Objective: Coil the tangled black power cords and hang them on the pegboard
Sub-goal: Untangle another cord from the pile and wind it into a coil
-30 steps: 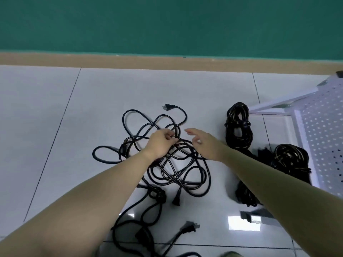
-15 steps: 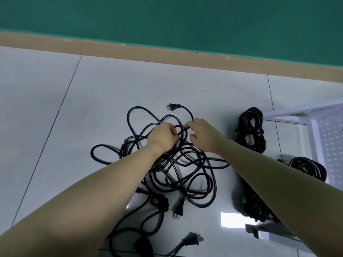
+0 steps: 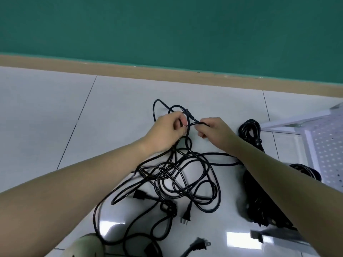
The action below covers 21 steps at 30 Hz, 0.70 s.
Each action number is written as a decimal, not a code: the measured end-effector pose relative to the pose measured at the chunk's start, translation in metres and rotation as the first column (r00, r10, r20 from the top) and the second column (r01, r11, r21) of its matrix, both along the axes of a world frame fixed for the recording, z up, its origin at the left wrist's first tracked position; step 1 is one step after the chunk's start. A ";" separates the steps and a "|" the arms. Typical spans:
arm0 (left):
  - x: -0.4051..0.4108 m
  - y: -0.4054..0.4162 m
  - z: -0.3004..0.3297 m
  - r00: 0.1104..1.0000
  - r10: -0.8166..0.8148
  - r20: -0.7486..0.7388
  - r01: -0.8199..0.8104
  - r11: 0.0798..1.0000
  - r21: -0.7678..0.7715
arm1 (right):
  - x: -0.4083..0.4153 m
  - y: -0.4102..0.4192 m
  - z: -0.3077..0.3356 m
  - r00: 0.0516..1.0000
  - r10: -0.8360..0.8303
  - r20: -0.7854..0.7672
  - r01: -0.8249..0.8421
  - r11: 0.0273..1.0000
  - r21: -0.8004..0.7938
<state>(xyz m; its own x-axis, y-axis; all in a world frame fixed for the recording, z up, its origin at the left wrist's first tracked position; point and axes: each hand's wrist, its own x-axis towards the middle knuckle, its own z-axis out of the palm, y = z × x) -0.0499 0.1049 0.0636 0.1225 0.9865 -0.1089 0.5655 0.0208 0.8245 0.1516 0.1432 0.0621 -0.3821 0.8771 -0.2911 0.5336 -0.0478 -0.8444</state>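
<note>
Fingers (image 3: 182, 121) of the left hand (image 3: 165, 132) curl around a strand of the tangled black power cords (image 3: 178, 175), pinching it near a plug end raised just above the knuckles, while the right hand (image 3: 213, 131) clenches the same strand a little to the side, thumb and fingers closed on it. Both hands are lifted above the white tiled floor (image 3: 46, 117), near its far edge where a tan baseboard (image 3: 130, 70) meets a green wall (image 3: 167, 30). From the two grips the cord drops into a loose knot of loops that spreads over the tiles between the forearms, with one loop arching up behind the left hand. A two-pronged plug (image 3: 186, 217) lies at the near side of the tangle, and another plug (image 3: 199, 245) rests close to the floor's near edge. To the right, partly hidden by the right forearm, already coiled cords (image 3: 250, 130) lie in bundles, one beside the foot of a white pegboard (image 3: 328, 149) that stands at the floor's right edge, another just under its lower corner. Ceiling light glares off the glossy tiles near the bottom.
</note>
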 end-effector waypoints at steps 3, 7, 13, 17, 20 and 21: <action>-0.005 0.001 0.057 0.991 -0.059 -0.124 0.070 0.994 0.084 | -0.006 -0.017 0.052 0.995 -0.050 -0.084 0.052 0.999 0.014; -0.012 -0.008 0.150 0.970 -0.132 -0.207 0.167 0.972 0.165 | -0.013 -0.041 0.135 0.977 -0.058 -0.204 0.077 0.993 0.086; -0.013 -0.055 0.285 0.982 -0.131 -0.135 0.155 0.970 0.189 | -0.017 -0.081 0.283 0.981 0.000 -0.192 0.048 0.969 0.242; -0.015 -0.098 0.349 0.992 -0.110 -0.063 0.122 0.959 0.256 | -0.021 -0.113 0.355 0.994 -0.012 -0.108 0.044 0.952 0.303; -0.016 -0.131 0.379 0.998 -0.054 0.015 0.046 0.943 0.330 | -0.028 -0.141 0.389 0.997 -0.066 0.025 0.045 0.872 0.487; -0.017 -0.141 0.384 0.998 -0.046 0.043 0.028 0.937 0.348 | -0.030 -0.152 0.395 0.994 -0.096 0.049 0.056 0.846 0.530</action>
<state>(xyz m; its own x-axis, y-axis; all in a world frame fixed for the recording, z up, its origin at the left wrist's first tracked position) -0.0671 -0.0362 0.4480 0.1557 0.9565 0.2467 0.5184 -0.2917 0.8038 0.1217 -0.0087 0.4571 -0.3040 0.9316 0.1993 0.6060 0.3505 -0.7140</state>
